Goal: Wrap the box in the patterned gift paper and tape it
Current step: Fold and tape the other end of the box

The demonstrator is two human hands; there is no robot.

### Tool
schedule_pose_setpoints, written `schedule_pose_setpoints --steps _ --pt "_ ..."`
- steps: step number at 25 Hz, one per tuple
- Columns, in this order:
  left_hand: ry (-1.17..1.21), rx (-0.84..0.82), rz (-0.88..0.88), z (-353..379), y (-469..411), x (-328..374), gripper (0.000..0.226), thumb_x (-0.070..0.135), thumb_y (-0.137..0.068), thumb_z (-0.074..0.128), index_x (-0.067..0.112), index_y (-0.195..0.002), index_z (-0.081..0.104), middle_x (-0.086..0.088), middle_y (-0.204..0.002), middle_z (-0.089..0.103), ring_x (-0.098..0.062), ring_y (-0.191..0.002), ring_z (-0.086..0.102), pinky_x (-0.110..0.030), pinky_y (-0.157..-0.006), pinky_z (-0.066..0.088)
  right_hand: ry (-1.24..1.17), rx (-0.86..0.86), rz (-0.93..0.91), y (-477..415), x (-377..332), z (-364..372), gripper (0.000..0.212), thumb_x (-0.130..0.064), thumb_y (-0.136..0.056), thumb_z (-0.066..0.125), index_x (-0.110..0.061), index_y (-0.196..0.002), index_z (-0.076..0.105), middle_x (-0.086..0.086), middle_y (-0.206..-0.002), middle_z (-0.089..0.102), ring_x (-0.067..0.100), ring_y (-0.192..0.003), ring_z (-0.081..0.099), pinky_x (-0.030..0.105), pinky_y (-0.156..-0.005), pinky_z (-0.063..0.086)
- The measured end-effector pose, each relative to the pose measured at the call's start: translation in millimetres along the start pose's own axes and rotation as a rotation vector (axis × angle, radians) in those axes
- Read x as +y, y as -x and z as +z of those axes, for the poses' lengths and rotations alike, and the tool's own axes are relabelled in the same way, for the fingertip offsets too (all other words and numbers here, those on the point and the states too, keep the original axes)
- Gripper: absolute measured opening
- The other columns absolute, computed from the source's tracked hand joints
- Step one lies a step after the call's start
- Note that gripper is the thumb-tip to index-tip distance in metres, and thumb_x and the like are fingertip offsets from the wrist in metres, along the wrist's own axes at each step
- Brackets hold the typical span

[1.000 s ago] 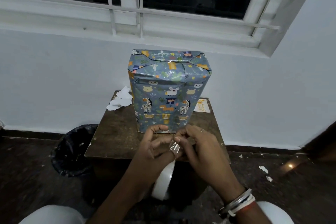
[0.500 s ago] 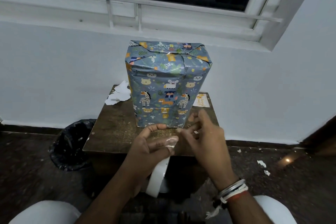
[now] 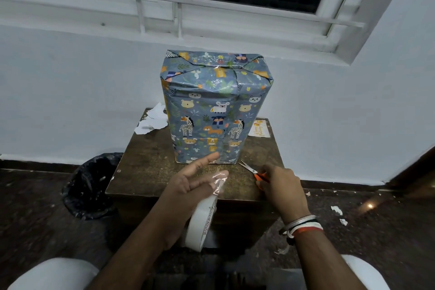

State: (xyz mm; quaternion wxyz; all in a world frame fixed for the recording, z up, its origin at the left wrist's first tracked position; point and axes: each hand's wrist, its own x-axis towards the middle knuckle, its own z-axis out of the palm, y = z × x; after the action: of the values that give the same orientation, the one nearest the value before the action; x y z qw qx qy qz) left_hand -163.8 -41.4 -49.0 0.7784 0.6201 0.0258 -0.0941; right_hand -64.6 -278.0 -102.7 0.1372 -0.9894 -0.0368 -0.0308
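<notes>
The box [image 3: 211, 110] stands upright on a small brown table [image 3: 146, 172], fully covered in blue animal-print gift paper, its top folds closed with clear tape. My left hand [image 3: 188, 186] is in front of the box and holds a white tape roll [image 3: 200, 223] that hangs below it. A pulled-out strip of clear tape [image 3: 220, 181] sticks to one outstretched fingertip. My right hand [image 3: 280, 186] grips the orange handles of small scissors [image 3: 253, 170] lying on the table by the box's near right corner, blades pointing at the box.
Torn white paper scraps [image 3: 153, 120] lie at the table's back left and a small card [image 3: 259, 130] at its back right. A bin with a black liner [image 3: 91, 186] stands on the floor to the left. A wall and a barred window are just behind.
My right hand has left the tape end and moved right onto the scissors. The left hand has spread its upper fingers, keeping the tape strip stuck to one fingertip.
</notes>
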Motion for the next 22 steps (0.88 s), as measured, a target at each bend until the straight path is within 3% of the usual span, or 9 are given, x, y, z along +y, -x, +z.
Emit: schedule_pose_setpoints --steps 4,7,10,12,13,16,19,22 --pt "0.023 -0.046 -0.007 -8 0 -1 0.057 -0.008 -0.095 0.058 0.038 -0.128 0.068 -0.004 -0.126 0.073 -0.026 -0.097 0.068 -0.066 -0.097 0.047 0.049 -0.049 0.084 -4 0 2 0.021 -0.021 -0.095 0.066 -0.018 -0.116 0.069 0.009 -0.107 0.071 0.029 -0.102 0.065 0.035 -0.082 0.051" --pt "0.036 -0.069 -0.013 -10 -1 -2 0.053 -0.009 -0.096 0.057 0.032 -0.127 0.071 -0.002 -0.128 0.072 -0.023 -0.097 0.069 -0.063 -0.099 0.047 0.107 -0.113 0.101 -1 -5 -8 0.013 -0.025 -0.093 0.068 -0.016 -0.102 0.069 0.007 -0.091 0.066 0.031 -0.092 0.066 0.031 -0.071 0.045" --pt "0.042 -0.093 -0.036 -12 -2 -2 0.043 -0.003 -0.092 0.065 0.029 -0.119 0.076 -0.002 -0.128 0.072 -0.023 -0.1 0.069 -0.058 -0.095 0.049 0.148 -0.147 0.07 11 -12 -21 0.022 -0.036 -0.082 0.072 -0.018 -0.087 0.059 -0.001 -0.075 0.052 0.026 -0.073 0.055 0.03 -0.064 0.042" --pt "0.033 -0.094 -0.047 -14 -3 -1 0.038 0.002 -0.087 0.07 0.025 -0.116 0.078 -0.003 -0.126 0.073 -0.02 -0.096 0.07 -0.055 -0.093 0.05 0.046 -0.145 0.031 21 -13 -35 0.024 -0.038 -0.076 0.076 -0.022 -0.088 0.061 -0.005 -0.074 0.059 0.018 -0.068 0.057 0.029 -0.061 0.043" --pt "0.02 -0.089 -0.047 -15 -4 -1 0.036 0.001 -0.088 0.071 0.023 -0.116 0.078 -0.003 -0.126 0.073 -0.019 -0.095 0.07 -0.053 -0.093 0.051 -0.115 -0.179 0.013 25 -12 -44 0.025 -0.036 -0.075 0.08 -0.022 -0.088 0.063 -0.005 -0.071 0.064 0.012 -0.065 0.059 0.028 -0.059 0.045" --pt "-0.026 -0.072 -0.052 -17 -5 1 0.037 -0.004 -0.092 0.063 0.018 -0.12 0.076 -0.001 -0.123 0.074 -0.016 -0.095 0.072 -0.036 -0.087 0.057 -0.681 -0.574 -0.098 40 -23 -78 0.021 -0.024 -0.083 0.086 -0.01 -0.09 0.071 -0.001 -0.066 0.071 -0.001 -0.05 0.055 0.013 -0.054 0.041" --pt "-0.074 -0.077 -0.054 -16 -5 3 0.04 -0.007 -0.092 0.064 0.017 -0.123 0.073 0.0 -0.121 0.075 -0.01 -0.098 0.073 -0.023 -0.08 0.056 -0.752 -0.855 -0.265 47 -26 -91 0.024 -0.018 -0.097 0.069 0.005 -0.1 0.073 0.005 -0.071 0.072 -0.003 -0.052 0.054 0.009 -0.053 0.038" --pt "-0.106 -0.09 -0.045 -15 -7 3 0.043 -0.008 -0.09 0.066 0.016 -0.125 0.072 0.001 -0.121 0.075 -0.011 -0.11 0.071 -0.021 -0.086 0.055 -0.72 -0.974 -0.331 46 -27 -88 0.028 -0.018 -0.101 0.063 0.007 -0.104 0.073 -0.001 -0.07 0.071 -0.001 -0.054 0.055 0.009 -0.053 0.038"
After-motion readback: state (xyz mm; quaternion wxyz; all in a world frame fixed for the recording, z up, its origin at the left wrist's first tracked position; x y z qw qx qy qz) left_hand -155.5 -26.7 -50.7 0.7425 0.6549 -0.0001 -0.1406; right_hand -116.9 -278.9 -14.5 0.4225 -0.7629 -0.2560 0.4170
